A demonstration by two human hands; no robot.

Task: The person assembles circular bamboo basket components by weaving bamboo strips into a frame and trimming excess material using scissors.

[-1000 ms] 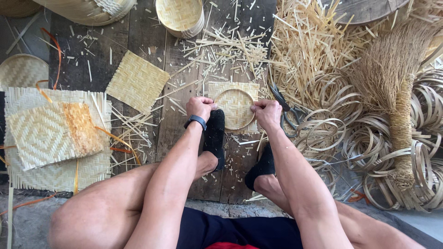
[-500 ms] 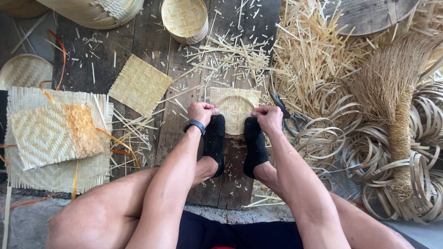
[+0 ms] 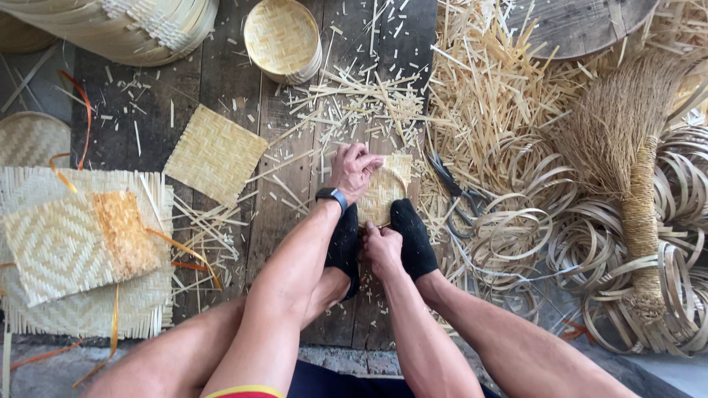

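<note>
A small woven bamboo mat with a round hoop on it [image 3: 383,193] lies on the dark wooden planks, pinned between my two feet in black socks [image 3: 413,237]. My left hand [image 3: 352,171], with a dark watch on the wrist, presses down on the mat's upper left part with fingers bent. Lower down, my right hand [image 3: 382,249] grips the near edge of the mat between the two socks.
A flat woven square [image 3: 214,153] lies to the left, larger woven mats [image 3: 74,250] at far left. A round woven tray [image 3: 282,38] sits at top. Scissors [image 3: 451,193], coiled bamboo hoops [image 3: 575,236], a straw broom [image 3: 627,155] and loose strips fill the right.
My right hand dropped from the mat's right edge to its near edge between my feet. The left hand shifted up onto the mat's top, and my feet closed in around it.
</note>
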